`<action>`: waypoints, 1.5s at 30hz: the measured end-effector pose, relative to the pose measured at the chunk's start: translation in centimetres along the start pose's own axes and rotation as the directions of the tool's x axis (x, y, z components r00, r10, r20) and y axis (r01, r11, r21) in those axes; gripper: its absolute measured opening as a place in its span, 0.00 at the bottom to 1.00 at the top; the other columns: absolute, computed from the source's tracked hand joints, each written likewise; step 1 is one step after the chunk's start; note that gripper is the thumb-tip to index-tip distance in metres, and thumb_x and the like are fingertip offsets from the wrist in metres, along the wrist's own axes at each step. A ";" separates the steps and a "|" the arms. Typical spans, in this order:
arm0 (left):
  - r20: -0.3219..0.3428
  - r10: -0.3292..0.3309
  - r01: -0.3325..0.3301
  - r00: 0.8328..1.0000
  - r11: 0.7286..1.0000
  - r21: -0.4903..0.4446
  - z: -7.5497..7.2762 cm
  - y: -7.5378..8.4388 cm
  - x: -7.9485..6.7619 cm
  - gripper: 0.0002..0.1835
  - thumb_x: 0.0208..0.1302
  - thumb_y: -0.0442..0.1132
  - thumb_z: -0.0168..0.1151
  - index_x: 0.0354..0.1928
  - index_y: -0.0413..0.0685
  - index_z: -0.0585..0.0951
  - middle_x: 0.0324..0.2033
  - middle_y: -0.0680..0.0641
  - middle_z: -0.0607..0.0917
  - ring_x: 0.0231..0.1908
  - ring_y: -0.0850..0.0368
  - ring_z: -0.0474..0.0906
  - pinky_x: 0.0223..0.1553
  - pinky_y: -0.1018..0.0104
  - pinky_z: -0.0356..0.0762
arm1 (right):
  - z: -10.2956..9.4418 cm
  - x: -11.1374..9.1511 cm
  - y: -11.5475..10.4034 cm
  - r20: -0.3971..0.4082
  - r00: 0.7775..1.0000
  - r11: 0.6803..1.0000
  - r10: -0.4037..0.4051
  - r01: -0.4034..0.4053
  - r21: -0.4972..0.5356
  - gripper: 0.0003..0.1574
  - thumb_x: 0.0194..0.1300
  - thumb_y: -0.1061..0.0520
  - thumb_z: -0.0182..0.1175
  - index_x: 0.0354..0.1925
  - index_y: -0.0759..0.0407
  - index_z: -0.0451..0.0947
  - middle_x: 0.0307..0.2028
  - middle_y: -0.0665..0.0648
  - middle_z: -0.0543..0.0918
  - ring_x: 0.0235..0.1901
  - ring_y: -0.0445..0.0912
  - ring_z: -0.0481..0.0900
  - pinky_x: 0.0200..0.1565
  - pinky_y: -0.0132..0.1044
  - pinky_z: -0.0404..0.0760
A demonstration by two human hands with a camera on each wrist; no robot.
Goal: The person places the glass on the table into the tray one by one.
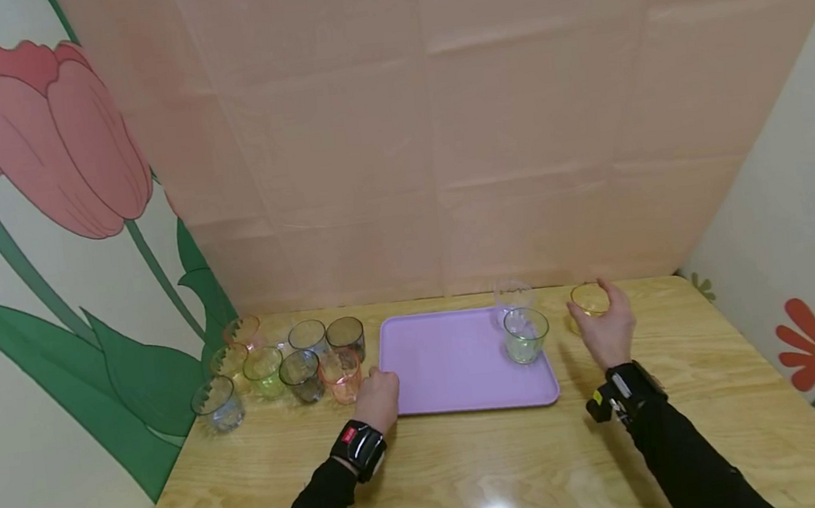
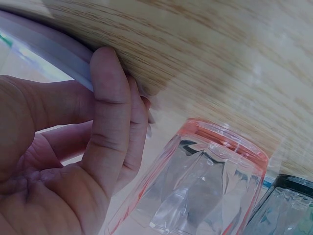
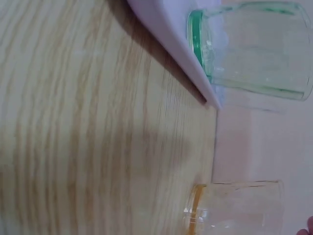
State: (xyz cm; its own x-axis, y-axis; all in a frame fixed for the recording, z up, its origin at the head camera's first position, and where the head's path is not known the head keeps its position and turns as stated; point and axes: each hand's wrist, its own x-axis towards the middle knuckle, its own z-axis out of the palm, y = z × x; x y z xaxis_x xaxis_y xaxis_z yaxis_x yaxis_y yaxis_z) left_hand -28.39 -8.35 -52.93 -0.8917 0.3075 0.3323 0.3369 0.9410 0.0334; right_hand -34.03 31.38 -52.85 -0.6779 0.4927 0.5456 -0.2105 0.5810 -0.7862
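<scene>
My left hand (image 1: 379,400) grips the left rim of a lilac tray (image 1: 443,363), with thumb and fingers curled at its edge in the left wrist view. Just left of that hand stands a clear glass with a pinkish-orange rim (image 2: 200,181). My right hand (image 1: 607,328) is over a yellow-tinted glass (image 3: 239,208) right of the tray, thumb and fingers spread to either side of its rim. In the right wrist view, only fingertips (image 3: 308,229) show, just beyond that glass's mouth. A green-tinted glass (image 1: 526,337) and a clear glass (image 1: 514,296) stand at the tray's right side.
Several tinted glasses crowd the table's left side, among them a bluish glass (image 1: 220,408), a green glass (image 1: 265,375) and a dark grey glass (image 1: 303,379). Behind the wooden table (image 1: 447,467) rises a covered wall (image 1: 434,159).
</scene>
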 end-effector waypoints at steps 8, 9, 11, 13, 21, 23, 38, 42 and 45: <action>-0.002 0.007 -0.007 1.000 1.000 0.003 -0.2 0.1 -0.1 0.02 0.56 0.24 0.66 0.27 0.34 0.85 0.23 0.40 0.78 0.21 0.46 0.81 0.21 0.56 0.81 | -0.7 0.3 0.4 0.079 0.994 0.994 0.076 -0.070 -0.082 0.47 0.59 0.57 0.74 0.71 0.71 0.65 0.66 0.76 0.69 0.68 0.70 0.64 0.69 0.61 0.61; -0.004 0.007 -0.007 1.000 1.000 0.003 -0.3 0.1 -0.1 0.02 0.55 0.24 0.67 0.27 0.34 0.85 0.23 0.40 0.78 0.21 0.46 0.81 0.21 0.56 0.81 | -0.7 0.4 0.5 0.086 0.992 0.993 0.088 -0.081 -0.090 0.48 0.59 0.56 0.74 0.71 0.70 0.64 0.67 0.76 0.68 0.68 0.69 0.64 0.70 0.60 0.60; -0.003 0.008 -0.008 1.000 1.000 0.004 -0.2 0.1 -0.1 0.02 0.55 0.25 0.67 0.27 0.34 0.85 0.23 0.40 0.78 0.21 0.46 0.81 0.21 0.57 0.81 | -0.8 0.5 0.8 0.102 0.988 0.989 0.118 -0.108 -0.102 0.50 0.60 0.54 0.73 0.73 0.69 0.62 0.68 0.75 0.67 0.69 0.69 0.62 0.70 0.60 0.59; -0.002 0.008 -0.008 1.000 1.000 0.003 -0.2 0.1 -0.1 0.02 0.55 0.25 0.67 0.27 0.34 0.85 0.23 0.40 0.78 0.21 0.46 0.81 0.22 0.56 0.81 | -0.9 0.5 1.0 0.119 0.983 0.985 0.142 -0.128 -0.113 0.53 0.60 0.52 0.74 0.74 0.69 0.60 0.69 0.75 0.65 0.70 0.69 0.61 0.71 0.60 0.59; 0.003 -0.001 0.001 1.000 1.000 -0.001 -0.3 0.0 0.1 0.03 0.56 0.24 0.66 0.27 0.34 0.85 0.23 0.40 0.78 0.22 0.46 0.81 0.22 0.56 0.82 | -1.1 1.1 1.7 0.195 0.961 0.973 0.198 -0.169 -0.157 0.62 0.61 0.49 0.72 0.77 0.73 0.47 0.73 0.79 0.57 0.72 0.71 0.55 0.72 0.61 0.55; 0.010 -0.004 0.004 1.000 1.000 -0.004 -0.3 0.1 0.0 0.03 0.56 0.24 0.66 0.27 0.34 0.85 0.24 0.40 0.78 0.22 0.45 0.81 0.23 0.56 0.82 | -1.2 1.2 1.8 0.209 0.951 0.965 0.229 -0.195 -0.174 0.64 0.62 0.48 0.72 0.77 0.74 0.46 0.73 0.80 0.56 0.72 0.71 0.55 0.72 0.61 0.55; -0.087 0.026 -0.027 0.996 1.000 -0.014 0.8 -0.1 -0.3 0.03 0.53 0.23 0.64 0.25 0.34 0.84 0.23 0.39 0.77 0.20 0.45 0.80 0.21 0.56 0.80 | -0.6 1.6 2.6 0.257 0.890 0.926 0.376 -0.347 -0.151 0.69 0.63 0.43 0.71 0.79 0.69 0.39 0.75 0.76 0.54 0.73 0.69 0.55 0.71 0.60 0.59; -0.060 0.022 -0.023 0.998 1.000 -0.003 0.1 0.1 -0.2 0.03 0.54 0.24 0.65 0.26 0.34 0.84 0.23 0.39 0.78 0.21 0.45 0.80 0.22 0.55 0.81 | -0.6 1.6 2.4 0.257 0.886 0.922 0.386 -0.359 -0.145 0.67 0.63 0.44 0.72 0.79 0.70 0.41 0.75 0.76 0.55 0.73 0.68 0.56 0.71 0.60 0.59; -0.054 0.026 -0.025 0.998 0.999 0.021 -0.2 0.1 -0.1 0.03 0.55 0.24 0.66 0.26 0.35 0.85 0.22 0.40 0.79 0.21 0.47 0.80 0.23 0.56 0.81 | -0.6 1.6 2.3 0.259 0.880 0.917 0.398 -0.373 -0.142 0.67 0.62 0.44 0.72 0.79 0.70 0.42 0.75 0.75 0.55 0.74 0.68 0.55 0.71 0.59 0.59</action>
State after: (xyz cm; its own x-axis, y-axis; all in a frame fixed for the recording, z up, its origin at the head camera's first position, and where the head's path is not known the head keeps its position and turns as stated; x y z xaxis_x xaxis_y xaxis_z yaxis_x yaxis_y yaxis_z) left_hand -28.22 -8.31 -52.80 -0.8647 0.3240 0.3839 0.3528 0.9357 0.0048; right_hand -35.21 33.90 -53.59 -0.8627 0.4973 0.0918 0.1599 0.4405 -0.8834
